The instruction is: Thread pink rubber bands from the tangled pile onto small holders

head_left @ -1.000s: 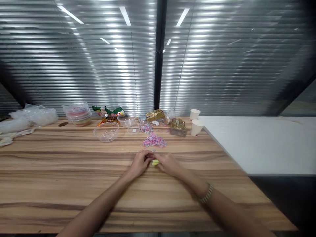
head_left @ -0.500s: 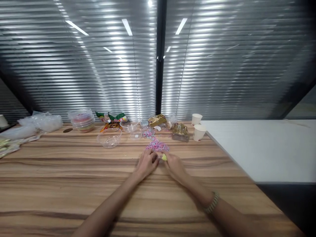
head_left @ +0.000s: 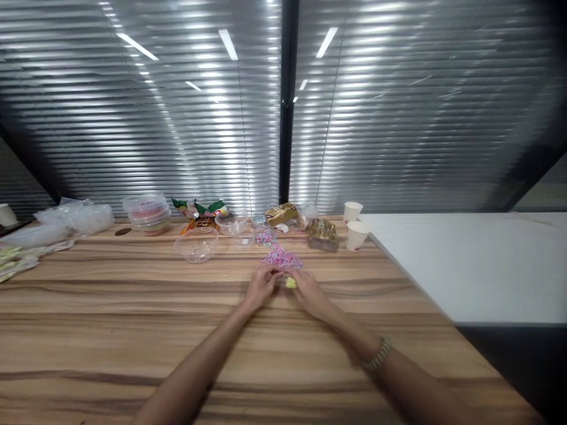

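Note:
My left hand [head_left: 262, 284] and my right hand [head_left: 310, 293] meet at the middle of the wooden table, fingertips close together. A small yellow piece [head_left: 291, 283], its kind too small to make out, shows at the fingers of my right hand, which is closed on it. The fingers of my left hand are curled in a pinch; what lies in them is hidden. Just beyond the fingertips spreads a heap of small pink, white and blue strands or bands [head_left: 283, 258]. A smaller pile of the same bits [head_left: 266, 237] lies farther back by a clear jar.
Clear plastic bowls [head_left: 196, 247], a round lid [head_left: 243, 239] and stacked tubs [head_left: 148, 213] stand back left. Gold packets [head_left: 323, 233] and two paper cups [head_left: 357, 236] are back right. Plastic bags [head_left: 75, 217] lie far left; a white surface [head_left: 478, 265] adjoins the table's right edge.
Both hands have shifted slightly, their fingertips drawing closer together. The yellow piece has moved a little to the left and turned.

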A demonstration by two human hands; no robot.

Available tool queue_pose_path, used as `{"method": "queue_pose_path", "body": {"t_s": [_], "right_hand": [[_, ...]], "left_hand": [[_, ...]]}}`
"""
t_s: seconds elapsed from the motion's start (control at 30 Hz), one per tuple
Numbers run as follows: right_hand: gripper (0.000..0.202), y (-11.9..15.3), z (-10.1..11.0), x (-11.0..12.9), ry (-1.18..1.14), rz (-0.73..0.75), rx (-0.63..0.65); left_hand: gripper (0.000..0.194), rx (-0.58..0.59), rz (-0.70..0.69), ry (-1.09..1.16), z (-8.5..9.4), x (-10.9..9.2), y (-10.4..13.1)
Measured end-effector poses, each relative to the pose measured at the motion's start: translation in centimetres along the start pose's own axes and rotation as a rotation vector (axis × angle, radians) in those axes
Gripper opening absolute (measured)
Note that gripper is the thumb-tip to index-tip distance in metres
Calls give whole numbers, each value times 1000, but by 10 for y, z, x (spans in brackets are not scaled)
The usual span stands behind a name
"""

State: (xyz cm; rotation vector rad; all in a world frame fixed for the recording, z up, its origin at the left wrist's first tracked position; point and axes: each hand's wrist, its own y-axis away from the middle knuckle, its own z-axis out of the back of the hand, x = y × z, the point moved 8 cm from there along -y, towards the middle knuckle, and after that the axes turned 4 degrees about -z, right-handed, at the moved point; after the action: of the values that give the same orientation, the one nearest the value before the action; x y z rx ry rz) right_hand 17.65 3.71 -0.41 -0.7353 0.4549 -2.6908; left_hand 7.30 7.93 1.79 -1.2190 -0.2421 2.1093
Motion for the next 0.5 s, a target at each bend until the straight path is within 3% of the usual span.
{"method": "queue_pose_path", "body": {"t_s": [0.3,0.5], "right_hand": [[37,-2,-3,-9,61,-48,-23],[31,-2,5,-6,0,-88,-59]], "left_hand": [[19,119,-43,58,-10,-7,2],[17,34,-137,23,-6,-31,7]]}}
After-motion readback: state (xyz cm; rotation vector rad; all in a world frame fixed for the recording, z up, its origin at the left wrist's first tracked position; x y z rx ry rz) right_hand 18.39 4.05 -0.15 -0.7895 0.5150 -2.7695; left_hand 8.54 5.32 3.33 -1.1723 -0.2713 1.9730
